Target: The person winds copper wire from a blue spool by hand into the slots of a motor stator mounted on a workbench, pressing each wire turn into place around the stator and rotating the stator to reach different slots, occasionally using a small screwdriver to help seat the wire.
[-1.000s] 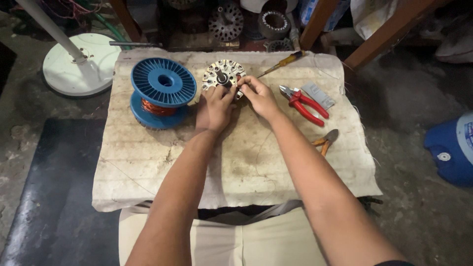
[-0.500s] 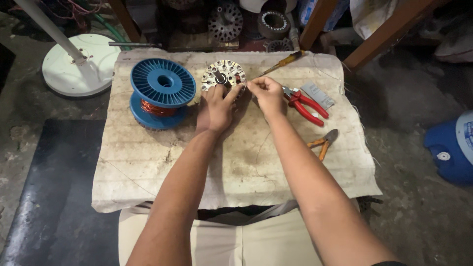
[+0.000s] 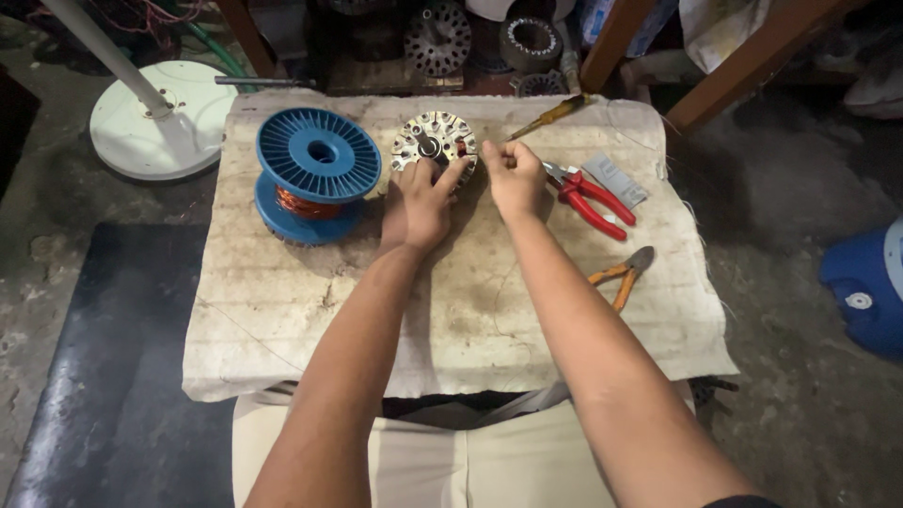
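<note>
Left hand: rests against the near edge of the stator, fingers spread over its rim, thumb side toward the spool; holds the part in place, not closed around it.
Right hand: just right of the stator, fingers curled and pressed together in a pinch; what they pinch is too fine to make out.
Stator: round metal motor core with slotted teeth, lying flat at the far middle of the board.
Board: pale, stained work surface across the person's lap.
Spool: blue plastic reel with copper wire, just left of the stator, touching the left hand's side.
Red pliers: right of the right hand, near a small grey packet.
Orange pliers: nearer the right edge.
Screwdriver: far edge, lying slanted.
Fan base: white, on the floor, far left.
</note>
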A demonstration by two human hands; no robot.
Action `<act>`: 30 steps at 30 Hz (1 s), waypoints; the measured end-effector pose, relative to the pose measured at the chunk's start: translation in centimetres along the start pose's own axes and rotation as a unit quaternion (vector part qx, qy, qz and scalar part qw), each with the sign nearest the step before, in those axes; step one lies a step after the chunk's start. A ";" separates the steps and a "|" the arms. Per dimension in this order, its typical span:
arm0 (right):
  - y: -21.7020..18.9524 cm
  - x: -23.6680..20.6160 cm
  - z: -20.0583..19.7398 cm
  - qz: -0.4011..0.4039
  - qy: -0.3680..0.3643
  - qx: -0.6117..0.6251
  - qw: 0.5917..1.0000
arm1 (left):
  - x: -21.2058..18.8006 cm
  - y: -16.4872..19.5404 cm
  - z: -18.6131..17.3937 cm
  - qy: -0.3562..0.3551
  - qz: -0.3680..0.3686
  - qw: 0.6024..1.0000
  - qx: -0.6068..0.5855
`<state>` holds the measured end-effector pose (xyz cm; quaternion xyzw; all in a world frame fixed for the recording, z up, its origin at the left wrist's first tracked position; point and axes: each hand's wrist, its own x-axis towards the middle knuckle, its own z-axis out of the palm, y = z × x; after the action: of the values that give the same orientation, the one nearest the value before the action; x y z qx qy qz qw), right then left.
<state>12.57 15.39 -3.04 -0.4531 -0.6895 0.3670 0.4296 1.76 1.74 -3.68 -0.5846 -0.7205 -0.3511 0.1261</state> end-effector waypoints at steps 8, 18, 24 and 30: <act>0.1 -1.1 -1.9 -0.076 -0.199 0.219 0.952 | 0.3 0.8 -1.5 -0.045 -0.026 0.998 0.022; 0.9 0.3 -0.8 0.019 -0.134 0.234 0.963 | 0.6 1.3 -2.2 -0.062 -0.038 0.997 0.038; -1.0 -0.7 -1.0 0.006 -0.083 -0.111 0.990 | 0.5 1.0 -1.8 -0.052 -0.029 0.997 0.042; -2.0 -1.4 -1.5 0.027 -0.140 -0.150 0.978 | 0.4 0.8 -1.7 -0.061 -0.052 0.997 0.020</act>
<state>13.60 13.63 -1.07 -0.4754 -0.7776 0.3305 0.2454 2.03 0.94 -1.93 -0.5644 -0.7628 -0.3066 0.0748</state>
